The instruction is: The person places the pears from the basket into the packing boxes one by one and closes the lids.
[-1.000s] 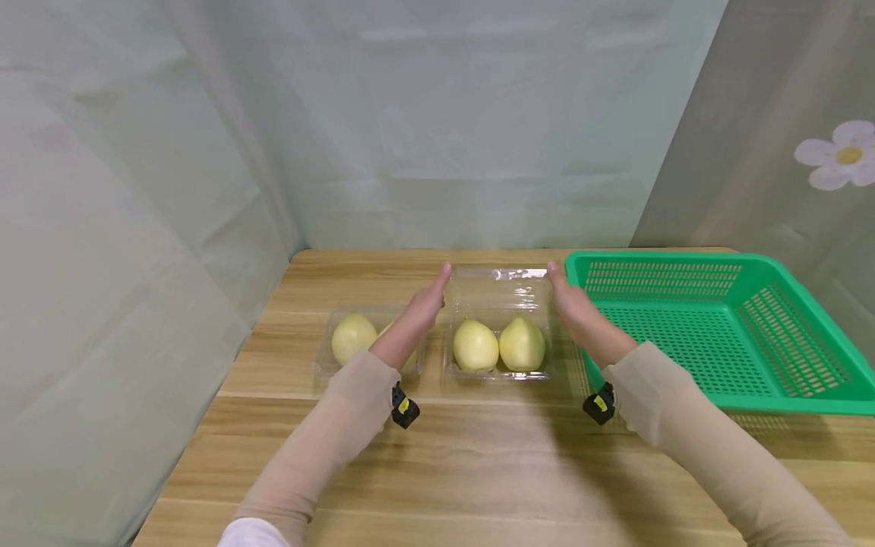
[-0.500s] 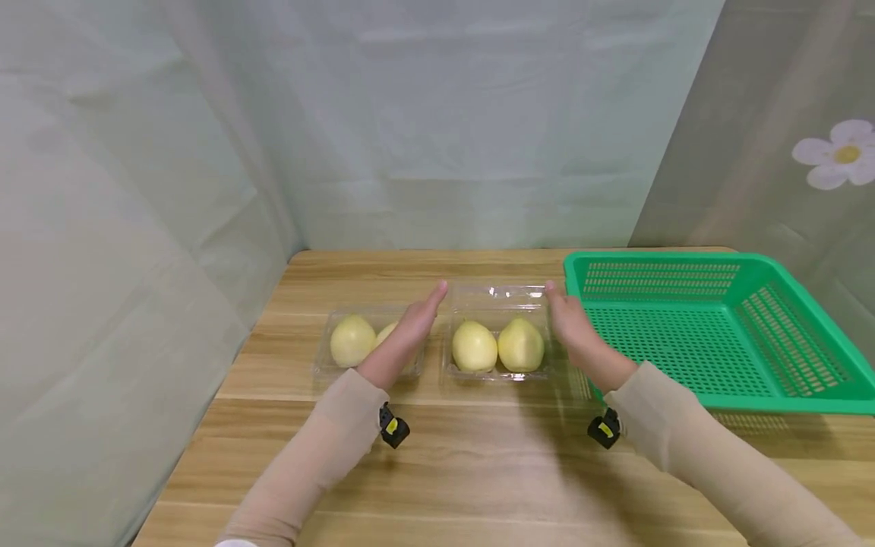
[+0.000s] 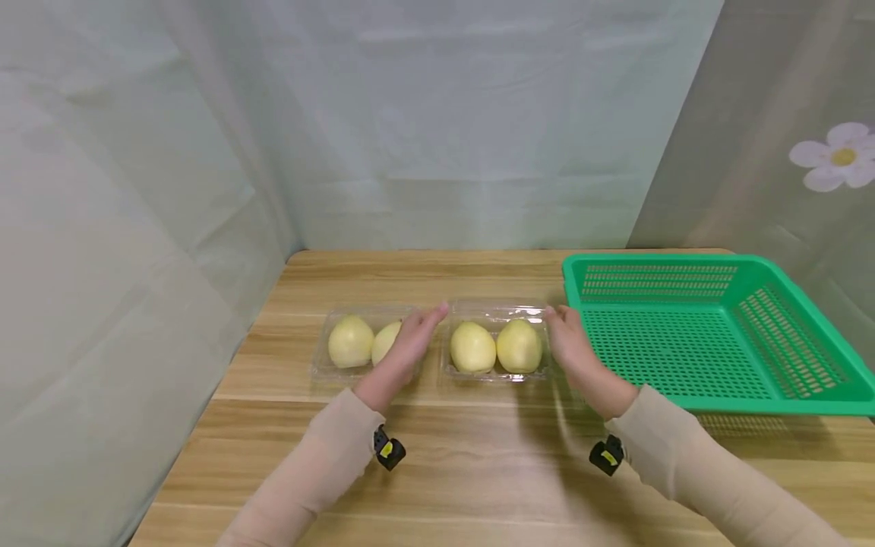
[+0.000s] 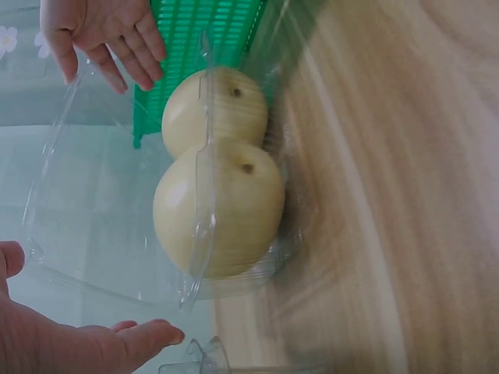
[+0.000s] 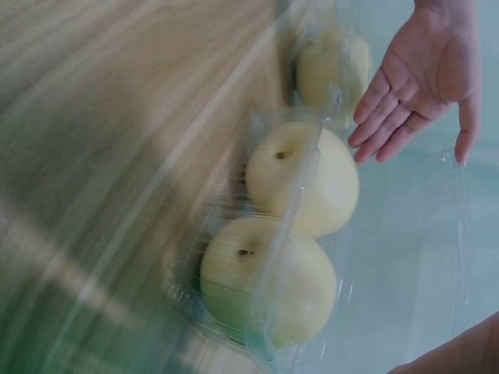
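Two pale yellow pears (image 3: 473, 347) sit side by side in a clear plastic clamshell box (image 3: 495, 377) at the middle of the table. Its hinged lid (image 4: 93, 195) stands raised at a slant behind them. On the box's left side, my left hand (image 3: 410, 342) has its thumb tip by the lid's corner, fingers extended. My right hand (image 3: 570, 342) mirrors it on the right; its straight fingers (image 4: 129, 51) show in the left wrist view. The right wrist view shows the left palm (image 5: 421, 86) facing inward, thumb at the lid's edge.
Left of this box is a second clear box with two pears (image 3: 351, 342), partly covered by my left hand. A green slotted basket (image 3: 752, 406) stands close on the right, near my right forearm. Pale curtains (image 3: 444, 129) hang behind the wooden table (image 3: 465, 471).
Both hands have come down and toward me along the box's sides. The lid between them has tilted forward and lower over the pears. The box and basket have stayed in place.
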`<state>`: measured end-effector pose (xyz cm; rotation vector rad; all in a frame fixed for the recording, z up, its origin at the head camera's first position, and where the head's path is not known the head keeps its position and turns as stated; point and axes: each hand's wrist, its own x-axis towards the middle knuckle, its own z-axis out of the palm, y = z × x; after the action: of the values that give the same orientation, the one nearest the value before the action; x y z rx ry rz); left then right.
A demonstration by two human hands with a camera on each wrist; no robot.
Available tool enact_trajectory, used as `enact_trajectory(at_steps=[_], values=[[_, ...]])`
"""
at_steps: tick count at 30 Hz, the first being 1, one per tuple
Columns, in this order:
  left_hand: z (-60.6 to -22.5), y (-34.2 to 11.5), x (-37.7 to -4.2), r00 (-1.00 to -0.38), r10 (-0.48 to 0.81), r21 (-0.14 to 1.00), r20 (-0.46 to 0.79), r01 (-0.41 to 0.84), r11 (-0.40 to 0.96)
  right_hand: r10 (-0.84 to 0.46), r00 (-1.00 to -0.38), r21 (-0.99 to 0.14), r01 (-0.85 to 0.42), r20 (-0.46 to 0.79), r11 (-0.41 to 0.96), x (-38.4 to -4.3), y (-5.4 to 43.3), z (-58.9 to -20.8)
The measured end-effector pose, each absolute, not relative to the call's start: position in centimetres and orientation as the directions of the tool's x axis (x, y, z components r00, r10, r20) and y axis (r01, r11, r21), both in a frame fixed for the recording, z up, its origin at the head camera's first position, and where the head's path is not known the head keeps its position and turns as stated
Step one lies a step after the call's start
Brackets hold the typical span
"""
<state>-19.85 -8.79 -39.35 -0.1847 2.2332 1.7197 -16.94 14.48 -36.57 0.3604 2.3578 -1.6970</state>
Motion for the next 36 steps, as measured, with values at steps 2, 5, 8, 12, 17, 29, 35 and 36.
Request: enact_trajectory(at_steps=[2,5,8,12,17,29,35,36], values=[[-39.5,-8.7,-19.6,-0.949,0.078,0.924,-0.307,-0.277,0.262,0.081,-0.953,-0.903,0.303,-0.292,0.305,-16.7,14.4,-36.8],[-39.8,-8.6,-19.2,-0.953,0.057,0.927,-0.297,-0.274,0.255,0.1,-0.962,-0.909,0.274,-0.255,0.316,-16.3,14.2,-37.1],[-40.1,-8.4,-18.8,-0.954,0.039,0.93,-0.296,-0.278,0.24,0.105,-0.969,-0.911,0.246,-0.224,0.33,-15.9,14.0,-37.5],[-40.5,-8.0,-18.4,-0.957,0.017,0.934,-0.289,-0.278,0.224,0.117,-0.972,-0.92,0.232,-0.205,0.317,-15.3,13.8,-38.1],[-41.0,-7.6,-17.9,-0.967,-0.003,0.947,-0.253,-0.249,0.202,0.138,-0.976,-0.928,0.203,-0.167,0.312,-14.9,13.6,-38.9],[-42.1,-7.2,-16.4,-0.969,0.027,0.956,-0.244,-0.236,0.172,0.154,-0.982,-0.917,0.16,-0.111,0.366,-13.7,13.6,-41.1],[-42.7,-7.1,-16.0,-0.97,0.041,0.957,-0.241,-0.23,0.175,0.163,-0.98,-0.934,0.163,-0.115,0.319,-13.4,13.7,-42.0],[-42.8,-7.0,-15.9,-0.969,0.038,0.956,-0.243,-0.233,0.18,0.165,-0.979,-0.937,0.162,-0.115,0.309,-13.4,13.7,-42.0]])
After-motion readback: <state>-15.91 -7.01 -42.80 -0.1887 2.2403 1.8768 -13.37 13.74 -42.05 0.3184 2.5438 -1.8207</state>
